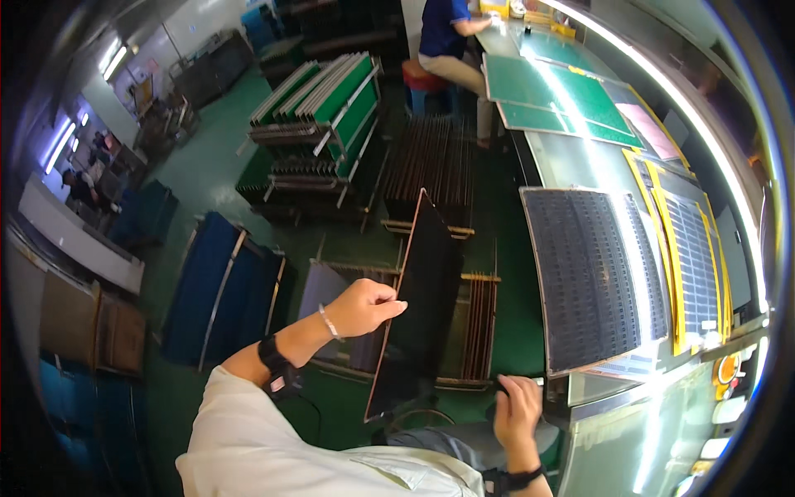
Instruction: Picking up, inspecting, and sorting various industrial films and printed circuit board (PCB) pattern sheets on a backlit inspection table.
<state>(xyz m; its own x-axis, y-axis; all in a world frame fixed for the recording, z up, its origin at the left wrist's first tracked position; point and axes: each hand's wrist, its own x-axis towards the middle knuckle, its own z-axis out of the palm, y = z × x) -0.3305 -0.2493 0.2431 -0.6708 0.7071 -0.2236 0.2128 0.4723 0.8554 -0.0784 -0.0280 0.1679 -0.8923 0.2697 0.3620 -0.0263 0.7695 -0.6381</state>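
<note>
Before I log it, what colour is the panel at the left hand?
The panel looks black, seen in the head view.

The dark panel [421, 323] hides part of the rack [479, 331] behind, and the top edge crops a co-worker [444, 31].

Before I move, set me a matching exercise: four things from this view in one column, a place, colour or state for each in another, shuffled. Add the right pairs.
1. Left hand
2. Right hand
3. Dark patterned sheet
4. Co-worker's shirt

A. Lying on the bench, beside yellow frames
B. Blue
C. At the edge of the thin black panel
D. Fingers bent, apart from that panel

Pairs: 1-C, 2-D, 3-A, 4-B
</note>
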